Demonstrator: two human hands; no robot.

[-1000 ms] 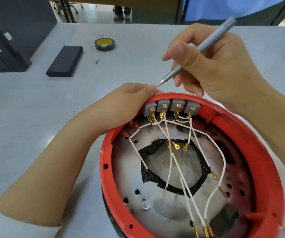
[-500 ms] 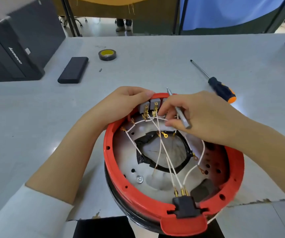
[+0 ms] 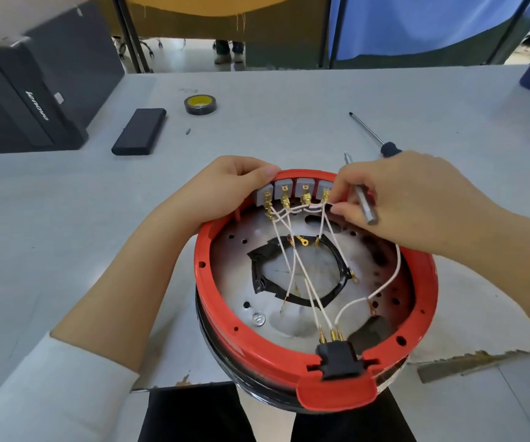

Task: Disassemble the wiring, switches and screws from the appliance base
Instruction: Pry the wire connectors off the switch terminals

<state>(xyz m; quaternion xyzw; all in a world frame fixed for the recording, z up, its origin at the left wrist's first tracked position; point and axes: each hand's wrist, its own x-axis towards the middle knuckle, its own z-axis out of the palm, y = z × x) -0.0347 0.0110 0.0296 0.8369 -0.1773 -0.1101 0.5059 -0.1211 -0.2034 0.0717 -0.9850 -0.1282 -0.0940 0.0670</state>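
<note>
A round red appliance base [image 3: 204, 272] lies open side up at the table's front edge, with a metal floor inside. Several grey switches [image 3: 284, 191] line its far rim, and white wires [image 3: 308, 288] run from their brass terminals to a black power socket [image 3: 337, 358] at the near rim. My left hand [image 3: 225, 189] grips the far-left rim beside the leftmost switch. My right hand [image 3: 404, 202] holds a thin grey screwdriver [image 3: 364, 208] tucked in its palm, and its thumb and fingers pinch a wire at the rightmost switch. A loose screw [image 3: 259, 319] lies on the metal floor.
A black-handled screwdriver [image 3: 369, 130] lies on the table behind my right hand. A roll of black tape [image 3: 201, 104], a flat black case [image 3: 139, 131] and a black computer tower [image 3: 27, 94] stand at the back left. The table's front edge runs just under the base.
My right hand has come down from above the rim to the rightmost switch, the grey screwdriver now tucked in its palm. The camera has pulled back. My left hand stays on the rim.
</note>
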